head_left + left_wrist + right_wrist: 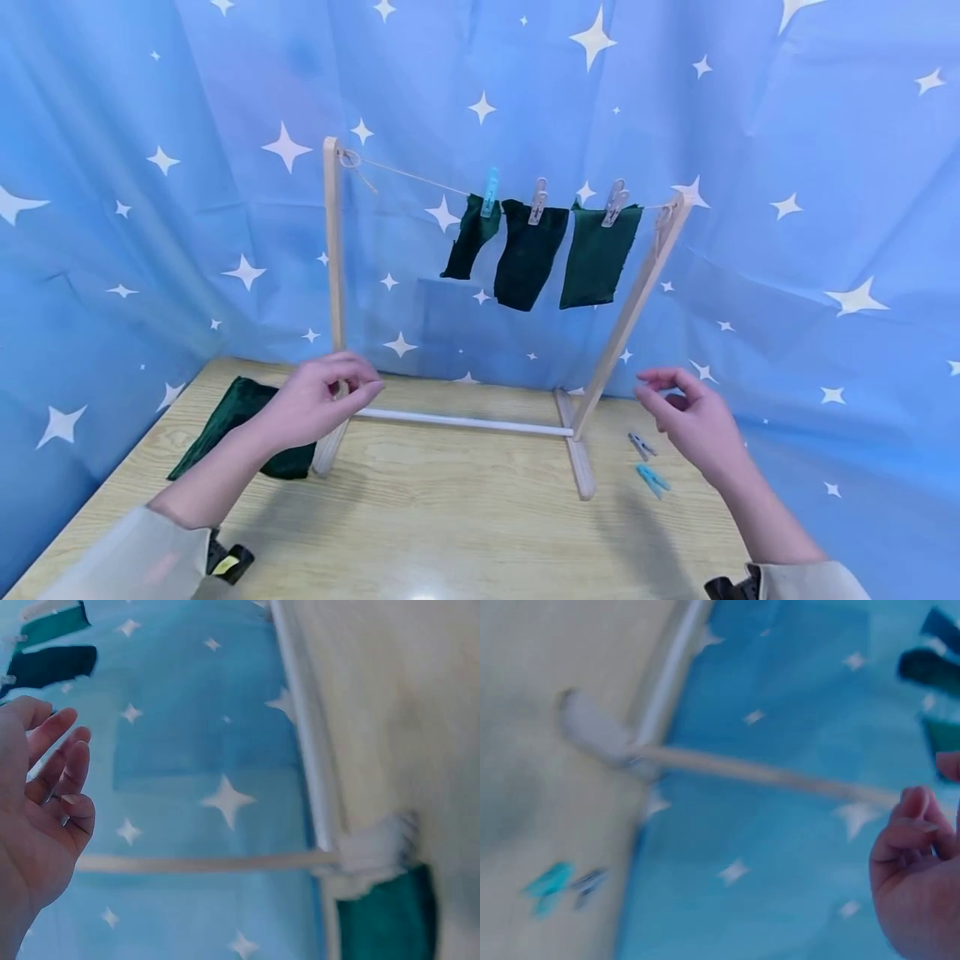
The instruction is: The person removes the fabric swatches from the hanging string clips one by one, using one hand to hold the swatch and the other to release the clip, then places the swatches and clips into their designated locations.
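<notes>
My left hand, fingers loosely bent and holding nothing, hovers by the foot of a small wooden drying rack's left post. Behind and below it a dark green cloth lies on the table, partly covered by the forearm. In the air right of the rack is my right hand, also holding nothing, its fingers loosely curled. Below it lie a grey clothespin and a blue clothespin. Three dark green cloths hang from the string: a narrow one, a middle one and a right one.
A blue clothespin and two grey clothespins, one in the middle and one at right, clip the cloths. A white crossbar joins the rack's feet on the wooden table. Behind hangs a blue star-patterned curtain.
</notes>
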Available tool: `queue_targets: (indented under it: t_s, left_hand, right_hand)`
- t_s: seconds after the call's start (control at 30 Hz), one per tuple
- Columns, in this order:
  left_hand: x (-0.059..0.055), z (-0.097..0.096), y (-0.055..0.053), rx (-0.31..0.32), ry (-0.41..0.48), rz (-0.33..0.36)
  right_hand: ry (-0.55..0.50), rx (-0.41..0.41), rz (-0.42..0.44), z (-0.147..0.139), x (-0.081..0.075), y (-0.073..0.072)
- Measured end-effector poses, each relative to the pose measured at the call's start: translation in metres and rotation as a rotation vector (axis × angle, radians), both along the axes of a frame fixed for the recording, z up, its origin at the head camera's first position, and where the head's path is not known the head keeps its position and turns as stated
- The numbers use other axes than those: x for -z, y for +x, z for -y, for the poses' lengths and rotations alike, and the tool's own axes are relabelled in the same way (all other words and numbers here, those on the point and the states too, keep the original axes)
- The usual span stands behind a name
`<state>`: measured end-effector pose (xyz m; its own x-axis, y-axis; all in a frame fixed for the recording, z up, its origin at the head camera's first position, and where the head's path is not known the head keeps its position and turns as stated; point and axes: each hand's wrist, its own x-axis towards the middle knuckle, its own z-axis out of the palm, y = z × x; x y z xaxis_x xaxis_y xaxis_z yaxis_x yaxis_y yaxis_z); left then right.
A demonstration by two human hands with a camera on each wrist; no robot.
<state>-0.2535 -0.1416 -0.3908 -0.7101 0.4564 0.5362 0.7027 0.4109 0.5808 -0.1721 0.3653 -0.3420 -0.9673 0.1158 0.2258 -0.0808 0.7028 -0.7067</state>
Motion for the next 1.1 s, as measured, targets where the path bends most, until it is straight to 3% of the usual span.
queue_targets:
  t_s: [0.2, 0.33, 0.47, 0.63, 0.83, 1.1]
  left_hand:
    - [-0.023, -0.028, -0.012, 0.025, 0.037, 0.035]
    - [-0.039, -0.041, -0.018, 0.006, 0.069, 0.047]
    - [-0.055, -0.055, -0.026, -0.013, 0.107, 0.051]
    - [-0.079, -0.07, -0.04, -0.046, 0.222, 0.027]
    - [-0.101, -0.083, -0.06, -0.09, 0.315, 0.104]
    - [-0.125, -0.106, -0.083, -0.073, 0.36, 0.209]
  right_hand:
    - [0.022, -0.093, -0.036, 0.037, -0.033, -0.012]
    - [0.025, -0.144, -0.048, 0.062, -0.053, -0.021]
    - [0.024, -0.222, -0.124, 0.082, -0.073, -0.028]
    - [0.011, -0.309, -0.227, 0.107, -0.105, -0.037]
    - [0.044, -0.339, -0.245, 0.137, -0.139, -0.053]
    - [0.07, -0.295, -0.262, 0.175, -0.172, -0.08]
